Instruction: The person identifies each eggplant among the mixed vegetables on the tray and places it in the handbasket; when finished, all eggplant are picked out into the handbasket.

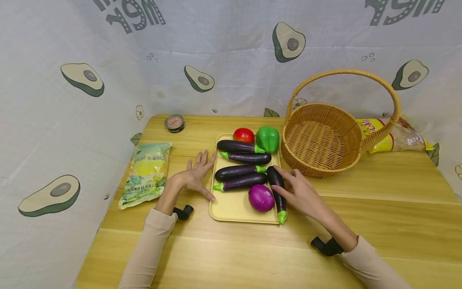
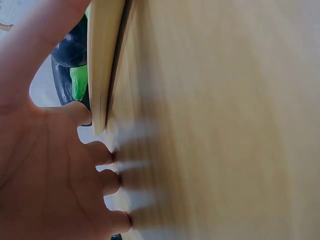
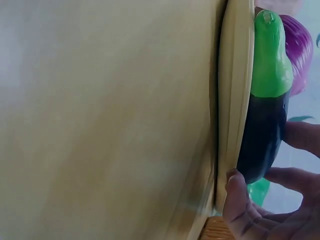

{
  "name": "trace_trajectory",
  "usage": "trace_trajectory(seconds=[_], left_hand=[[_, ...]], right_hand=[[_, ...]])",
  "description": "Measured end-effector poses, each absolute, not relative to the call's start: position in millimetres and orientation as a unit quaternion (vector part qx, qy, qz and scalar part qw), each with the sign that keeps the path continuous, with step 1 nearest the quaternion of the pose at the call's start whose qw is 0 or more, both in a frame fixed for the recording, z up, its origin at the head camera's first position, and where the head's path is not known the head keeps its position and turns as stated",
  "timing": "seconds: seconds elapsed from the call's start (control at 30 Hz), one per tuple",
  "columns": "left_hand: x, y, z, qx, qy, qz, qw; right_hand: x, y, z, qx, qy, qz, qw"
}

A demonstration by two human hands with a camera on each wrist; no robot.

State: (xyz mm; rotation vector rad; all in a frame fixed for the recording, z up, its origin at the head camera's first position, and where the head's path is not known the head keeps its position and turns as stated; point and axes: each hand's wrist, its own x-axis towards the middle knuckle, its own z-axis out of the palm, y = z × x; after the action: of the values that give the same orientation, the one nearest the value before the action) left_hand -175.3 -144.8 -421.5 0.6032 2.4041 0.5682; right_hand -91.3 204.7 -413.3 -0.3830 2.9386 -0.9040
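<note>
A pale yellow tray [image 1: 231, 208] lies on the table with several dark eggplants [image 1: 240, 173] on it. At its right edge, one eggplant [image 1: 277, 190] lies lengthwise, its green stem end [image 3: 271, 55] over the near rim. My right hand [image 1: 301, 194] holds this eggplant, thumb on its upper side and index finger at its far end; another fingertip is at the tray rim in the right wrist view. Fingers spread, my left hand [image 1: 196, 176] rests against the tray's left edge. A purple onion [image 1: 261, 198], a red tomato [image 1: 244, 135] and a green bell pepper [image 1: 267, 139] share the tray.
A wicker basket [image 1: 321, 170] with a tall handle stands right behind the tray. Beyond it lies a yellow and clear food package [image 1: 397, 136]. On the left are a plump printed bag [image 1: 146, 174] and a small round tin [image 1: 175, 123]. A patterned cloth [image 1: 238, 72] hangs behind the table.
</note>
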Motion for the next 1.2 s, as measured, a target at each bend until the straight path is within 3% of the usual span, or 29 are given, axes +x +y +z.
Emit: trace_trajectory(seconds=[0.33,1.2], left_hand=[[-175.8,-146.1,-420.9,0.223,0.904,0.209,0.300],[-175.4,-145.6,-424.3,0.226,0.902,0.216,0.297]], right_hand=[[-92.0,197.0,-406.4,-0.129,0.953,-0.275,0.005],[-92.5,220.1,-373.0,-0.166,0.939,-0.300,0.039]])
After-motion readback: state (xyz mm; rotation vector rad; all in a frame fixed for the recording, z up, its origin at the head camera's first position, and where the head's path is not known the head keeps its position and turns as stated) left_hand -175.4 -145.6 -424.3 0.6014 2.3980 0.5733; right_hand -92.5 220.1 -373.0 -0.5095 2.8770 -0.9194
